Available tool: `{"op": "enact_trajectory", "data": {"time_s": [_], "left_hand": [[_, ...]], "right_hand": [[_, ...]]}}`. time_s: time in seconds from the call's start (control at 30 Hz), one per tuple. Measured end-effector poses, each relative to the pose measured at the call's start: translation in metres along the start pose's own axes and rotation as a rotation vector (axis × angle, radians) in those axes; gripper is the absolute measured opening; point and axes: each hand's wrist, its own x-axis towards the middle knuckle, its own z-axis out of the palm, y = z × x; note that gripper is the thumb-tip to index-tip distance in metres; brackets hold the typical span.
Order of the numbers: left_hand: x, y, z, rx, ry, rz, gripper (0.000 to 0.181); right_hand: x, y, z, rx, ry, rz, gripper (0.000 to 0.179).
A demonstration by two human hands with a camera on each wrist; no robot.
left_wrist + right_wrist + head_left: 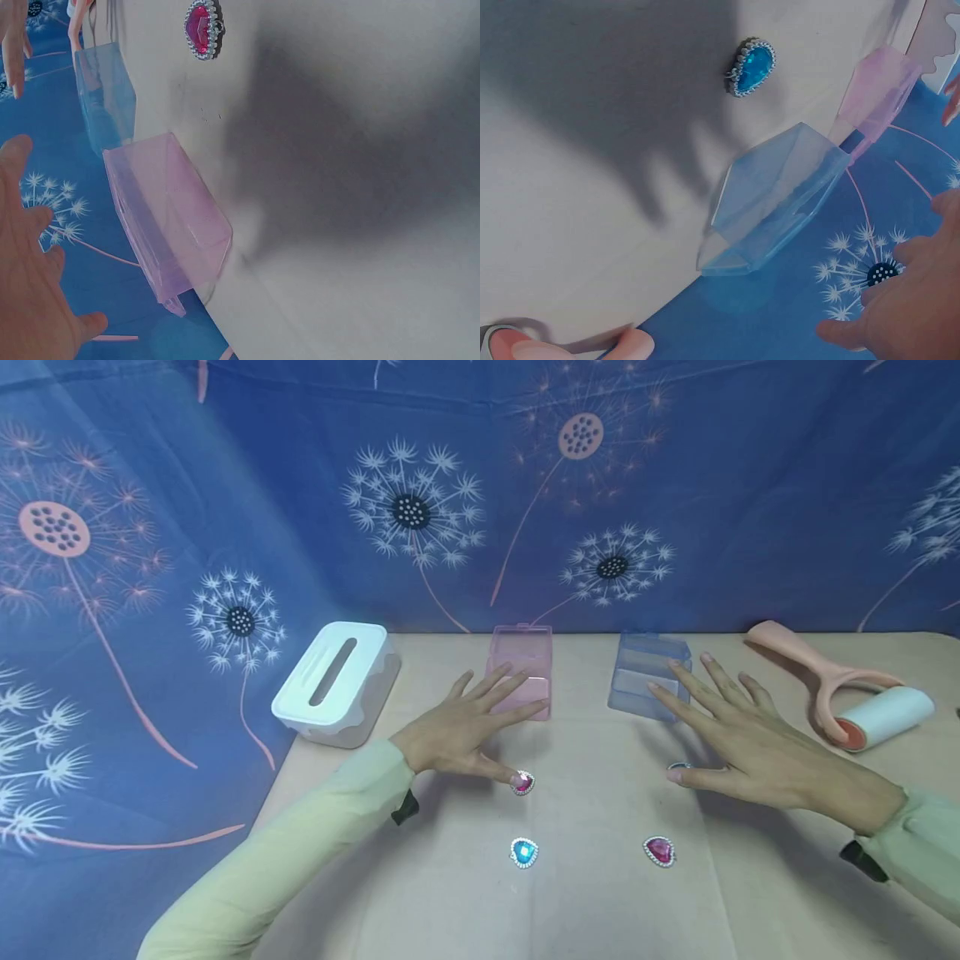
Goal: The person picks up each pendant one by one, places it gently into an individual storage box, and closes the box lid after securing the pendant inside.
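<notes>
Left hand [476,722] and right hand [757,756] well apart, raised over the pale table [592,902], fingers spread, gripping nothing; seen from the head, fingertips overlap the pink case [521,643] and blue case [651,649]. On the table nearer the wearer than the cases: pink heart gem [201,30] and blue heart gem [755,67], each partly behind a thumb, then a second blue gem [524,852], left, and a second pink gem [660,851], right. Farther out, white-lidded box [352,681] left, lint roller [834,676] right, dandelion-print cloth [480,410] behind.
</notes>
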Motion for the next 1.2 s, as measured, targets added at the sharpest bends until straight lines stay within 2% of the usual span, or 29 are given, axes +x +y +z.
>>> {"op": "enact_trajectory", "data": {"time_s": [0.3,0.67,0.9,1.2], "left_hand": [[0.001,0.0,0.001,-0.005,-0.003,-0.008,0.099],[-0.002,-0.001,0.0,-0.015,0.032,-0.003,0.103],[-0.005,-0.003,0.0,-0.002,0.041,-0.008,0.103],[-0.005,-0.01,0.002,0.037,0.023,-0.042,0.103]], "right_hand": [[-0.005,0.001,-0.002,-0.001,-0.011,0.033,0.094],[-0.01,0.003,-0.007,0.074,0.004,0.053,0.097],[-0.006,0.0,-0.004,0.066,0.018,0.028,0.095],[-0.002,-0.006,0.0,0.099,0.047,0.001,0.096]]}}
